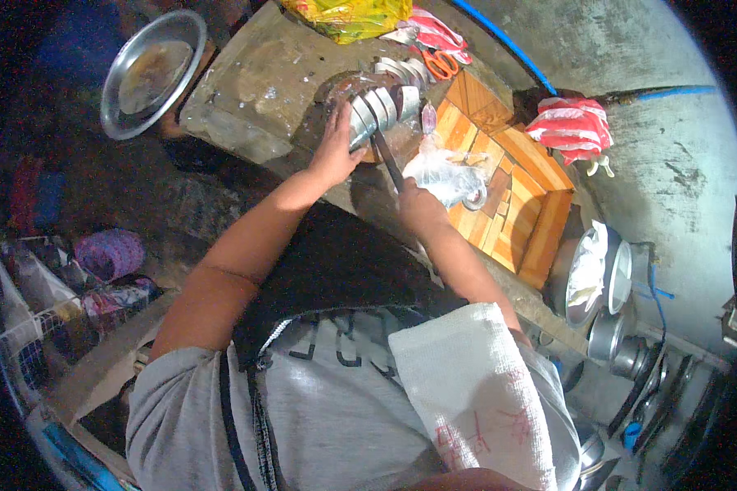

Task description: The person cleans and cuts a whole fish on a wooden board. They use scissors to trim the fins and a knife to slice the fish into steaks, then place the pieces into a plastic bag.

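My left hand (336, 150) is closed around the near side of a silvery fish (359, 126), cut crosswise into thick pieces on a round chopping board (341, 89). A dark knife (387, 161) is in my right hand (422, 208), its blade between the pieces near my left fingers. A separate fish chunk (408, 102) stands just right of the held portion. Farther back lie several overlapping slices (402, 70). One slice with its pinkish cut face up (428, 118) rests at the board's right side. The fish's underside is hidden.
Right of the board, a clear plastic bag (445, 178) lies on a wooden tray (531, 245). Orange-handled scissors (440, 64) and a yellow plastic bag (350, 18) sit at the back of the concrete counter (252, 80). A metal basin (113, 116) stands left; pots (606, 334) stand right.
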`<state>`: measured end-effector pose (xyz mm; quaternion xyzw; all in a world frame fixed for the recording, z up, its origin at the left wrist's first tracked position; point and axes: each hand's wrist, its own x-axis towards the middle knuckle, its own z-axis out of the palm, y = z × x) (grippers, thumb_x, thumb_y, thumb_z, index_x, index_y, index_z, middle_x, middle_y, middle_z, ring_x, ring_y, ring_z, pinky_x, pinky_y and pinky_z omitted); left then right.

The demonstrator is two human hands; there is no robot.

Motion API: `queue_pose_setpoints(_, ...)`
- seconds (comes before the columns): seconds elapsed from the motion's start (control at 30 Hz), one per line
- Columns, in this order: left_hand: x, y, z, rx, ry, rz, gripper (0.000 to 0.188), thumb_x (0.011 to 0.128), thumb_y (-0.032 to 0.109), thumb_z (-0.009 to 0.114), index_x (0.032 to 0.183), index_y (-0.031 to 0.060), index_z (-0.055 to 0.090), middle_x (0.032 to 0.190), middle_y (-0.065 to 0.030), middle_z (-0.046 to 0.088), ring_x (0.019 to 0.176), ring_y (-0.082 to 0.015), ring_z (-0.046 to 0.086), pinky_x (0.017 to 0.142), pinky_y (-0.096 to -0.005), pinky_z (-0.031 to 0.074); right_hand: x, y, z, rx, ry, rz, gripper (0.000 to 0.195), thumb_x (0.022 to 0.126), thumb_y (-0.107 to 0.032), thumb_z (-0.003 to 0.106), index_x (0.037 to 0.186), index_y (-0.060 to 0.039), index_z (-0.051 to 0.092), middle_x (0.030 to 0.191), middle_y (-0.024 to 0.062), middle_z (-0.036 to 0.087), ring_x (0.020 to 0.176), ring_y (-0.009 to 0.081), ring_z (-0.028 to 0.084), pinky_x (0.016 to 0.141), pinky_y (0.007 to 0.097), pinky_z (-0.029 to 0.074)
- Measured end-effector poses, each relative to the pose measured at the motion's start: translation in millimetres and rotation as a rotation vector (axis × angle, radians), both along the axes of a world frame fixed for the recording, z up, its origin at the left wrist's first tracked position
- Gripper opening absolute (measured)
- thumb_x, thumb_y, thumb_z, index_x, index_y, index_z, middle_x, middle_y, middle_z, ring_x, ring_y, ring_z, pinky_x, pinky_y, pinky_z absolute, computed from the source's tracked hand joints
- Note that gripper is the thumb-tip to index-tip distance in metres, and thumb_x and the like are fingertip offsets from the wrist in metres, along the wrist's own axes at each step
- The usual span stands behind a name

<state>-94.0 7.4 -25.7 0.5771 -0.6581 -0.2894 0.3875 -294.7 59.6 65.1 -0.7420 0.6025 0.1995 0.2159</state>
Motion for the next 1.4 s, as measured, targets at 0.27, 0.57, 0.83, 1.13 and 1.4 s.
queue_pose_setpoints(0.27, -2, 16, -1, -0.015, -0.031, -0.004, 0.08, 0.082, -0.004, 0.059, 0.146, -0.0056, 0.012, 0.151, -0.0294, 0.017, 0.14, -0.0438, 0.02, 0.115, -0.0429, 0.022, 44, -26, 9, -0.219, -0.122, 0.006, 0.023, 0.094, -0.019, 0.045, 0.108, -0.0013, 0.043, 0.086, 0.0272, 0.067, 0.081, 0.0412, 0.068, 0.07, 0.0503, 0.055)
queue_pose_setpoints(0.57, -10, 14, 5, -0.013, -0.129, 0.007, 0.077, 0.077, -0.012, 0.048, 0.145, -0.0083, 0.014, 0.152, -0.027, 0.012, 0.141, -0.043, 0.016, 0.117, -0.0439, 0.019, 57, -44, -16, -0.135, -0.103, -0.055, 0.024, 0.092, -0.011, 0.039, 0.113, 0.0002, 0.045, 0.096, 0.0271, 0.067, 0.086, 0.0406, 0.068, 0.075, 0.0487, 0.055)
queue_pose_setpoints(0.83, -12, 12, 3, 0.044, -0.195, -0.022, 0.082, 0.072, -0.015, 0.05, 0.145, -0.0085, 0.014, 0.153, -0.0275, 0.009, 0.142, -0.0429, 0.015, 0.117, -0.0427, 0.018, 63, -61, -31, -0.103, -0.185, -0.089, 0.025, 0.093, -0.011, 0.038, 0.114, 0.0013, 0.045, 0.102, 0.029, 0.065, 0.096, 0.0424, 0.065, 0.084, 0.0501, 0.052)
queue_pose_setpoints(1.13, -3, -14, 0, -0.004, -0.256, 0.016, 0.075, 0.077, -0.011, 0.048, 0.145, -0.0085, 0.016, 0.152, -0.0289, 0.013, 0.142, -0.0431, 0.016, 0.117, -0.0423, 0.021, 76, -85, -30, -0.118, -0.213, -0.069, 0.027, 0.088, -0.006, 0.045, 0.112, 0.0057, 0.045, 0.101, 0.0328, 0.063, 0.096, 0.044, 0.064, 0.083, 0.0497, 0.052)
queue_pose_setpoints(1.4, -7, -22, -3, 0.034, -0.254, 0.011, 0.065, 0.083, -0.005, 0.045, 0.145, -0.004, 0.022, 0.153, -0.0242, 0.017, 0.141, -0.0392, 0.02, 0.116, -0.0417, 0.023, 93, -111, -34, -0.064, -0.267, -0.188, 0.028, 0.094, -0.012, 0.035, 0.115, 0.0049, 0.046, 0.111, 0.0316, 0.061, 0.104, 0.0435, 0.062, 0.09, 0.0482, 0.049)
